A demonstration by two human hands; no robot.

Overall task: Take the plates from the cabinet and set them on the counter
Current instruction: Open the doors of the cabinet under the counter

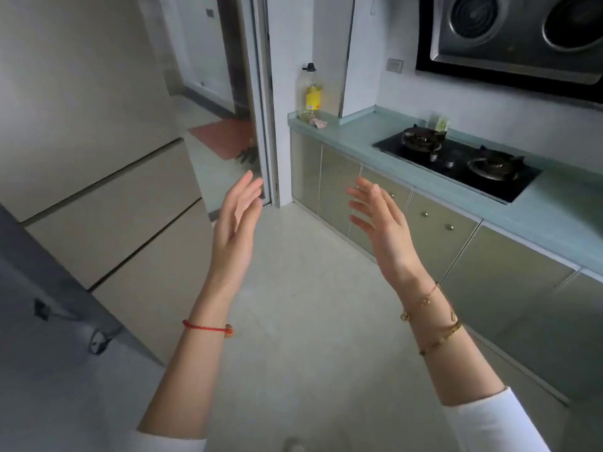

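Observation:
My left hand [236, 220] and my right hand [380, 220] are raised in front of me over the floor, palms facing each other, fingers straight and spread, holding nothing. No plates are in view. The pale green counter [554, 216] runs along the right wall. Beneath it stands a row of green cabinets [437, 230] with small round knobs, all doors closed.
A black two-burner gas hob [456, 161] is set into the counter, with a range hood [515, 37] above. An oil bottle [311, 93] stands at the counter's far end. A beige fridge [107, 197] fills the left side. A glass sliding door [257, 102] is ahead.

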